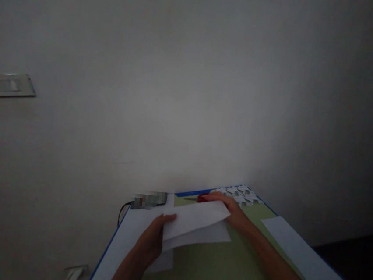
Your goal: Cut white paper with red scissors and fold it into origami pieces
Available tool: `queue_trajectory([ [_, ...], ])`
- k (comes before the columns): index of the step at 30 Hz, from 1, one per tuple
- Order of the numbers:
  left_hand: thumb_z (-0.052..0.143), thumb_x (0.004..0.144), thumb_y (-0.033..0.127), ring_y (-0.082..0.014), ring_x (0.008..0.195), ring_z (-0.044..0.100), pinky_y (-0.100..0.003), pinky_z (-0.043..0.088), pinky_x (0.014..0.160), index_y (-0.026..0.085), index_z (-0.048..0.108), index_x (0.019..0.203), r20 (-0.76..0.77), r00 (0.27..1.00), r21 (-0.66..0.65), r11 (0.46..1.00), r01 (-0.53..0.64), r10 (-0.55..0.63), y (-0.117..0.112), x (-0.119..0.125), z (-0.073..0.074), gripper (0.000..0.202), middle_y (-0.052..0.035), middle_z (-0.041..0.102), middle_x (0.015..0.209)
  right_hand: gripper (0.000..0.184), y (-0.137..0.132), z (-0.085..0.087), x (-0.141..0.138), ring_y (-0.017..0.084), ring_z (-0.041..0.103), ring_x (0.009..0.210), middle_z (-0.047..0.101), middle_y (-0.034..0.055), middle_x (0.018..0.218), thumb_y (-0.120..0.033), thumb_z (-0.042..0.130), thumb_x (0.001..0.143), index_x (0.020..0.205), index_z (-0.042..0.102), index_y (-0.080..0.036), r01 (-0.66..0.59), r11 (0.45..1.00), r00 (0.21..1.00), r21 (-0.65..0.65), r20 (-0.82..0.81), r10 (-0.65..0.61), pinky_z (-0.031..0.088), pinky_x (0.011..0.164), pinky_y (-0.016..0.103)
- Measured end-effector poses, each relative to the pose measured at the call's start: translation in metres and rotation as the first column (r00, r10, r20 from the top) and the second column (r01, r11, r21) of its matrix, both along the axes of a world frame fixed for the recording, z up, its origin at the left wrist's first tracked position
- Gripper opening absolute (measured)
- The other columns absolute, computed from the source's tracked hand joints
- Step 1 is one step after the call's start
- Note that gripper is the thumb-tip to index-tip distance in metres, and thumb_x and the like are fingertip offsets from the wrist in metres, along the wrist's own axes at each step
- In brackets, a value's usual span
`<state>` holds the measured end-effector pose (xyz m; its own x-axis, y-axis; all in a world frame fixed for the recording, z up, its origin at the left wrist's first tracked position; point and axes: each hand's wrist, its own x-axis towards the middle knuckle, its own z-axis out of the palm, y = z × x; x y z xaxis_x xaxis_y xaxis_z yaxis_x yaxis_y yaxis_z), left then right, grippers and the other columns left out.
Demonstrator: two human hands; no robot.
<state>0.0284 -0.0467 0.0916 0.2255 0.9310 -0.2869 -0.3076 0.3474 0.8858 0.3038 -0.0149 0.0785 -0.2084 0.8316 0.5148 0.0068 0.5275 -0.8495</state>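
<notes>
My left hand (155,236) grips a folded sheet of white paper (195,220) by its left end, thumb on top. The paper is tilted above the table, its two layers parted along the near side. My right hand (228,205) reaches past the paper's far right corner, its fingers closed at the red handles of a pair of scissors (202,198). The blades point left, near the table's far edge. The paper hides part of the right hand's palm.
The green table (220,271) has blue edges and meets a pale wall. White paper (124,239) lies along the left, another strip (304,252) along the right. Several white paper cutouts (242,194) lie at the far right corner. A blurred-out dark object (149,200) with a cable sits far left.
</notes>
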Motion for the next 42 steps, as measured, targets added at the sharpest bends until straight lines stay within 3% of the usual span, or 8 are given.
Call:
queue_trajectory([
  [9, 0.081, 0.070, 0.018, -0.0285, 0.083, 0.078, -0.035, 0.061, 0.073, 0.012, 0.067, 0.112, -0.008, 0.989, 0.195, 0.971, -0.140, 0.144, 0.013, 0.006, -0.021, 0.044, -0.0162, 0.080, 0.097, 0.031, -0.005, 0.008, 0.018, 0.034, 0.061, 0.122, 0.073, 0.0123, 0.123, -0.037, 0.074, 0.083, 0.111, 0.078, -0.026, 0.412, 0.909, 0.911, 0.063, -0.023, -0.412, 0.041, 0.112, 0.053],
  [15, 0.083, 0.067, 0.020, -0.0298, 0.093, 0.078, -0.034, 0.060, 0.077, 0.016, 0.059, 0.124, 0.060, 0.989, 0.215, 0.966, -0.145, 0.135, 0.005, 0.014, -0.020, 0.062, -0.0141, 0.079, 0.103, 0.090, -0.050, 0.007, -0.042, 0.035, 0.050, 0.139, 0.058, 0.0125, 0.150, -0.038, 0.088, 0.074, 0.154, 0.049, -0.032, -0.054, 0.856, 0.818, 0.515, 0.514, -0.257, 0.034, 0.120, 0.052],
  [20, 0.084, 0.071, 0.030, -0.0298, 0.099, 0.075, -0.034, 0.059, 0.081, 0.016, 0.064, 0.119, 0.141, 0.986, 0.229, 0.965, -0.124, 0.093, 0.001, 0.024, -0.015, 0.055, -0.0129, 0.078, 0.106, 0.049, -0.044, -0.015, -0.057, 0.030, 0.065, 0.117, 0.072, 0.0110, 0.127, -0.011, 0.073, 0.085, 0.131, 0.067, -0.025, -0.049, 0.805, 0.748, 0.592, 0.555, -0.363, 0.049, 0.105, 0.051],
  [25, 0.068, 0.083, 0.068, -0.0332, 0.099, 0.071, -0.040, 0.062, 0.067, 0.016, 0.069, 0.118, 0.115, 0.993, 0.403, 0.913, -0.063, 0.017, -0.005, 0.026, -0.006, 0.063, -0.0164, 0.075, 0.111, 0.036, -0.040, -0.017, -0.048, 0.024, 0.070, 0.106, 0.076, 0.0104, 0.115, -0.004, 0.060, 0.091, 0.119, 0.072, -0.022, 0.025, 0.752, 0.848, 0.659, 0.384, -0.365, 0.056, 0.092, 0.040],
  [28, 0.076, 0.077, 0.067, -0.0334, 0.108, 0.066, -0.034, 0.060, 0.055, 0.021, 0.070, 0.119, 0.005, 0.999, 0.545, 0.837, -0.045, 0.051, -0.016, 0.021, 0.015, 0.063, -0.0145, 0.069, 0.127, 0.017, -0.045, 0.010, -0.050, 0.022, 0.073, 0.097, 0.078, 0.0086, 0.103, -0.017, 0.060, 0.098, 0.106, 0.075, -0.020, 0.153, 0.810, 0.930, 0.566, 0.195, -0.311, 0.057, 0.087, 0.034],
  [31, 0.083, 0.079, 0.049, -0.0252, 0.101, 0.066, -0.029, 0.058, 0.064, 0.021, 0.070, 0.115, -0.225, 0.931, 0.786, 0.618, -0.001, 0.288, -0.019, 0.020, 0.057, 0.048, -0.0099, 0.071, 0.113, 0.017, -0.047, 0.060, -0.052, 0.019, 0.068, 0.071, 0.074, 0.0038, 0.078, -0.031, 0.069, 0.093, 0.084, 0.074, -0.018, 0.277, 0.892, 0.930, 0.356, 0.135, -0.342, 0.054, 0.065, 0.030],
  [35, 0.082, 0.083, 0.040, -0.0196, 0.093, 0.069, -0.031, 0.056, 0.083, 0.018, 0.071, 0.102, -0.232, 0.915, 0.895, 0.441, 0.068, 0.329, -0.011, 0.025, 0.128, 0.031, -0.0065, 0.075, 0.101, 0.018, -0.047, 0.133, -0.050, 0.023, 0.072, 0.084, 0.079, 0.0048, 0.093, -0.032, 0.074, 0.085, 0.096, 0.077, -0.018, 0.084, 0.971, 0.990, 0.223, 0.092, -0.106, 0.057, 0.075, 0.034],
  [42, 0.082, 0.083, 0.035, -0.0144, 0.075, 0.064, -0.023, 0.051, 0.067, 0.017, 0.072, 0.088, -0.079, 0.924, 0.975, 0.223, -0.007, 0.375, -0.027, 0.042, 0.195, 0.022, -0.0009, 0.072, 0.081, 0.025, -0.061, 0.196, -0.053, 0.020, 0.070, 0.085, 0.077, 0.0040, 0.092, -0.043, 0.081, 0.082, 0.091, 0.076, -0.020, 0.270, 0.886, 0.942, 0.376, -0.294, -0.162, 0.056, 0.076, 0.031],
])
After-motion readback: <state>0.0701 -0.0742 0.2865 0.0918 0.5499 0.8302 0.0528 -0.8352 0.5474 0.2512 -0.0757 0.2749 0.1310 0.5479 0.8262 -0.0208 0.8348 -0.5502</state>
